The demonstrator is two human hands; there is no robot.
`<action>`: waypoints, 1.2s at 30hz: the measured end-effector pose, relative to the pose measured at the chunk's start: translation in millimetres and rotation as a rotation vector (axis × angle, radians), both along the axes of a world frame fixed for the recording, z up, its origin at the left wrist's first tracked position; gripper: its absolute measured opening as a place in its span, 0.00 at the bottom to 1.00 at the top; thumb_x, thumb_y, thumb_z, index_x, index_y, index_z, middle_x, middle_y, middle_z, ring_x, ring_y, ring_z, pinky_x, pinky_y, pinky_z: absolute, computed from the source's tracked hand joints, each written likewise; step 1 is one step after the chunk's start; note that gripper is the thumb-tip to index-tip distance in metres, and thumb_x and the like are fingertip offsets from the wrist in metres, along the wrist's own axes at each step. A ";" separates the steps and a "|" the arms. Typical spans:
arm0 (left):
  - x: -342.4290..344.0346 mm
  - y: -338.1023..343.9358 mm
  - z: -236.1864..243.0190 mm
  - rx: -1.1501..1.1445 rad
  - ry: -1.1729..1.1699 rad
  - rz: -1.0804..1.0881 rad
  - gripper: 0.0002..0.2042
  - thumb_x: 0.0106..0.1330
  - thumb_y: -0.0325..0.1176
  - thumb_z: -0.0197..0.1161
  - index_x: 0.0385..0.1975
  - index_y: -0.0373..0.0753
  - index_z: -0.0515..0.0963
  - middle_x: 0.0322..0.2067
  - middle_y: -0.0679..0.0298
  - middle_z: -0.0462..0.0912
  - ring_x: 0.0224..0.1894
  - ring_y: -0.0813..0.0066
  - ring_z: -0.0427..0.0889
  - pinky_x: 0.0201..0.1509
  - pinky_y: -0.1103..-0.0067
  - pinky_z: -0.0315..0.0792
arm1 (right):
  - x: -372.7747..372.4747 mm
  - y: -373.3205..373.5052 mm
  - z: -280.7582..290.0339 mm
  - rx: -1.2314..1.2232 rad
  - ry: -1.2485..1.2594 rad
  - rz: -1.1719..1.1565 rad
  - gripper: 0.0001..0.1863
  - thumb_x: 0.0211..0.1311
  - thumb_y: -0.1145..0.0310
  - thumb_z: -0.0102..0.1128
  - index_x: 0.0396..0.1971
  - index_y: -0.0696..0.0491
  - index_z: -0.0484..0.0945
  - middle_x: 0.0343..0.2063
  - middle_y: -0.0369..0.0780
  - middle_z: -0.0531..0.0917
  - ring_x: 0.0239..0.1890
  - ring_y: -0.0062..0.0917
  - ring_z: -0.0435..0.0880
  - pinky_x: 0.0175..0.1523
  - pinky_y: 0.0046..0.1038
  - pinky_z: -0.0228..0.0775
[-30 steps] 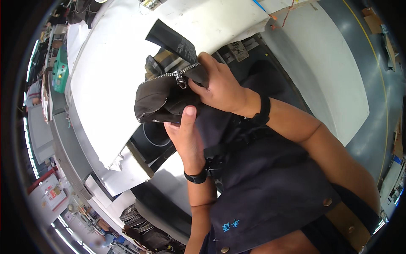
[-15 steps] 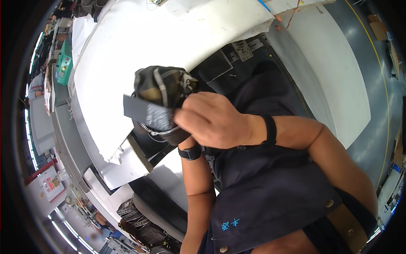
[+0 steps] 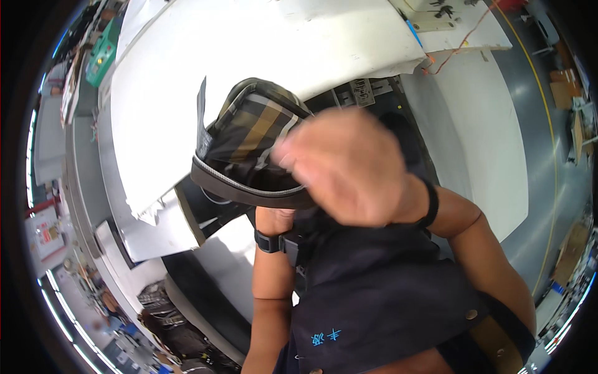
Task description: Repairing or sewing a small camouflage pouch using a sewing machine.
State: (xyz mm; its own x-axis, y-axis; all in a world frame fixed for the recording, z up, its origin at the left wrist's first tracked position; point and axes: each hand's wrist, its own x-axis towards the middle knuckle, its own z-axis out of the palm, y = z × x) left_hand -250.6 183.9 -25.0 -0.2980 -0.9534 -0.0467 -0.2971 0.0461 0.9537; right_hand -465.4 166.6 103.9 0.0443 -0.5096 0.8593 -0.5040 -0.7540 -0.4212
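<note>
A small camouflage zippered pouch (image 3: 249, 137) in black, olive and tan is held up in front of me, its opening facing me. A pale zipper edge runs along its dark lower rim, and a dark flat strip (image 3: 201, 111) stands up at its left. My left hand (image 3: 283, 215) holds the pouch from below; its fingers are hidden behind it. My right hand (image 3: 349, 167) is at the pouch's right side, blurred by motion. Its fingers are curled together, and what is between them, if anything, cannot be made out.
A white-covered table (image 3: 187, 56) lies beyond the pouch, with a dark machine recess and a metal plate (image 3: 362, 92) at its right. Several dark bags (image 3: 168, 318) lie at lower left. A green machine (image 3: 103, 59) stands far left. An orange cord (image 3: 461, 47) hangs at upper right.
The pouch has turned so its open inside now shows, and the dark strip has swung from lying across it to upright at its left. My right hand has moved right, away from the strip.
</note>
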 end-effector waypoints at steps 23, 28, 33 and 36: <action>-18.6 -23.0 41.0 0.959 0.685 0.000 0.15 0.78 0.37 0.53 0.53 0.30 0.73 0.38 0.59 0.80 0.29 0.70 0.83 0.26 0.78 0.79 | -48.0 -27.2 -54.3 0.622 -0.493 -0.106 0.09 0.70 0.69 0.64 0.35 0.57 0.73 0.19 0.33 0.78 0.22 0.10 0.73 0.27 0.18 0.65; -47.9 -13.7 64.4 0.031 0.142 0.248 0.18 0.76 0.32 0.57 0.62 0.34 0.71 0.53 0.59 0.79 0.47 0.75 0.80 0.46 0.79 0.78 | -40.2 -17.8 -52.0 0.612 -0.488 -0.143 0.09 0.70 0.70 0.63 0.36 0.57 0.72 0.20 0.31 0.76 0.21 0.08 0.70 0.25 0.17 0.63; -63.5 -36.1 57.4 -0.496 -0.298 0.277 0.21 0.71 0.26 0.61 0.62 0.30 0.71 0.47 0.51 0.83 0.43 0.63 0.85 0.45 0.75 0.79 | -11.2 6.6 -42.8 0.602 -0.462 -0.009 0.08 0.70 0.77 0.62 0.41 0.57 0.70 0.27 0.30 0.78 0.27 0.06 0.71 0.31 0.12 0.62; -65.3 -44.9 58.7 -0.622 -0.474 0.312 0.20 0.71 0.26 0.59 0.62 0.31 0.72 0.44 0.50 0.84 0.40 0.56 0.85 0.43 0.71 0.80 | -6.5 13.3 -45.1 0.473 -0.386 -0.052 0.09 0.66 0.77 0.66 0.38 0.58 0.72 0.21 0.34 0.77 0.20 0.10 0.73 0.24 0.18 0.66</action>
